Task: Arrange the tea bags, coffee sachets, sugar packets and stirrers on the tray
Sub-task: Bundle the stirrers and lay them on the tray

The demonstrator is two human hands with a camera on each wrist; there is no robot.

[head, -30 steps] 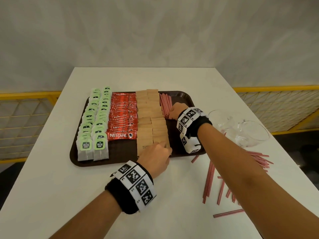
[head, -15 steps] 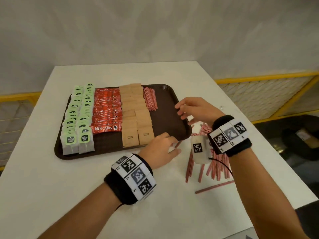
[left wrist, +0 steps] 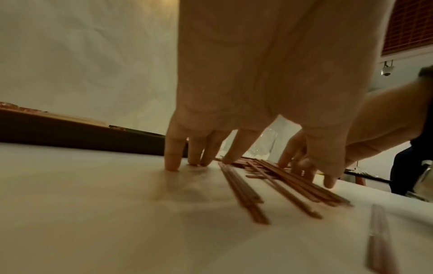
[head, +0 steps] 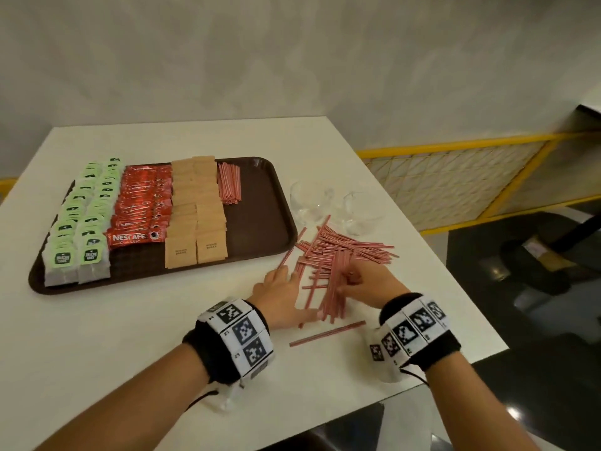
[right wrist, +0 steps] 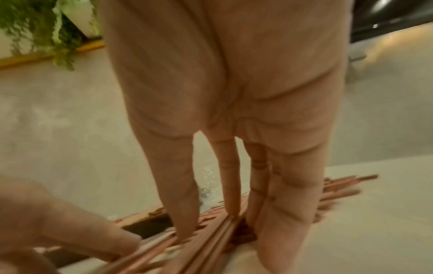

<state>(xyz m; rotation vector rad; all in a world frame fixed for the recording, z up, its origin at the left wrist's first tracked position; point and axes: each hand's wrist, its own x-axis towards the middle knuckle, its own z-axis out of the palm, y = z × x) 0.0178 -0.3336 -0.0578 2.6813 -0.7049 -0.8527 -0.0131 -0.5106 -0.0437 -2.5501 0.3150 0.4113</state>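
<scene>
The brown tray (head: 260, 222) holds rows of green tea bags (head: 81, 232), red coffee sachets (head: 140, 209), brown sugar packets (head: 198, 216) and a small bunch of red stirrers (head: 229, 182). Many loose stirrers (head: 341, 252) lie in a heap on the white table, right of the tray. Both hands are on the near end of this heap. My left hand (head: 286, 281) (left wrist: 211, 159) has straight fingers touching the table and the stirrers' left side. My right hand (head: 353, 281) (right wrist: 234, 213) presses straight fingers onto a bundle of stirrers (right wrist: 211, 239).
Two clear glasses (head: 312, 200) (head: 361, 213) stand behind the stirrer heap, close to the tray's right rim. One stray stirrer (head: 327, 333) lies nearer to me. The table's right edge (head: 455, 288) is close to my right wrist; a yellow railing runs beyond.
Both hands have left the tray's near right corner and come down on the loose stirrers on the table. The view has swung to the right.
</scene>
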